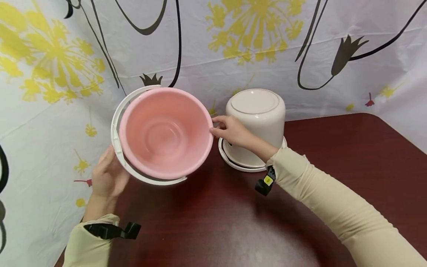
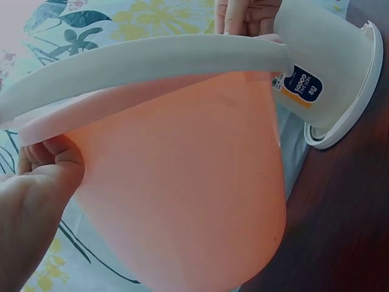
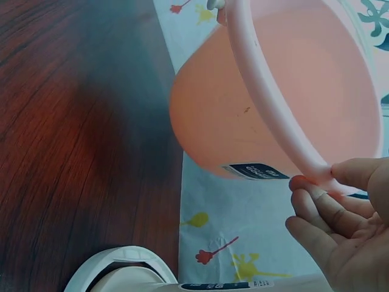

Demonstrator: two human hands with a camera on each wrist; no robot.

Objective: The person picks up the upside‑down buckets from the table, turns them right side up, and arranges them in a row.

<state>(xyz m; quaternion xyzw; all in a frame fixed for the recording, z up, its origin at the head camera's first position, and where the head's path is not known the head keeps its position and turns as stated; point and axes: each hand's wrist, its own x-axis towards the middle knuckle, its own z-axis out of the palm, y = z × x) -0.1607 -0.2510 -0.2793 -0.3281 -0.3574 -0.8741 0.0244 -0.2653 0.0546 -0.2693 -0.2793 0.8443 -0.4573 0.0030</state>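
Observation:
A pink bucket (image 1: 197, 148) is held up off the table, its mouth turned toward the head camera. My left hand (image 1: 108, 176) grips it at the left; in the left wrist view, curled fingers (image 2: 61, 155) sit under the rim. The white handle (image 1: 116, 142) hangs around the bucket's left and lower side, in front of part of that hand. On the other side, my right hand (image 1: 235, 131) pinches the rim between thumb and fingers, plainly seen in the right wrist view. Behind the right forearm, a white bucket (image 1: 257, 124) stands upside down.
The dark red-brown table (image 1: 200, 222) extends to the right and front. Patterned cloth (image 1: 200, 55) hangs along the back and left. Around the white bucket's base lies its white handle (image 1: 230, 161). A dark label (image 2: 304, 85) shows on its side.

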